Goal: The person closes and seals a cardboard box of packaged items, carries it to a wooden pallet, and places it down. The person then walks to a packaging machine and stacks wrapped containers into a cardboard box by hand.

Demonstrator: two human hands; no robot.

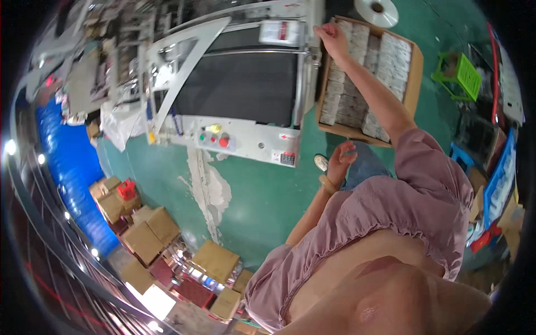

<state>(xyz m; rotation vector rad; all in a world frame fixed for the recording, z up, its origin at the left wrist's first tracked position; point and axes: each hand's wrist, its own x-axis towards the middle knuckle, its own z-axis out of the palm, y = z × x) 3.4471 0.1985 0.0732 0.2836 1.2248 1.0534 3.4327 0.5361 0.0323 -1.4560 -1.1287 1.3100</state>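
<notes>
My right hand [331,41] is stretched out over the far left corner of an open carton [414,84], its fingers loosely bent and apart, with nothing visible in them. Rows of white wrapped packs [393,61] fill the carton, with a lower gap in the middle row. To the left, a white pack with a dark red band [280,33] lies at the far right end of a black conveyor belt [240,78], just beyond my right fingertips. My left hand [341,160], a bracelet at its wrist, hovers near the carton's near edge, fingers half curled, apart and holding nothing visible.
The machine's pale front panel [251,139] carries coloured buttons. Beyond the carton stands a white film roll [377,11]. A green plastic crate [460,75] sits right on the green floor [257,195]. Brown boxes [151,234] are stacked at the lower left.
</notes>
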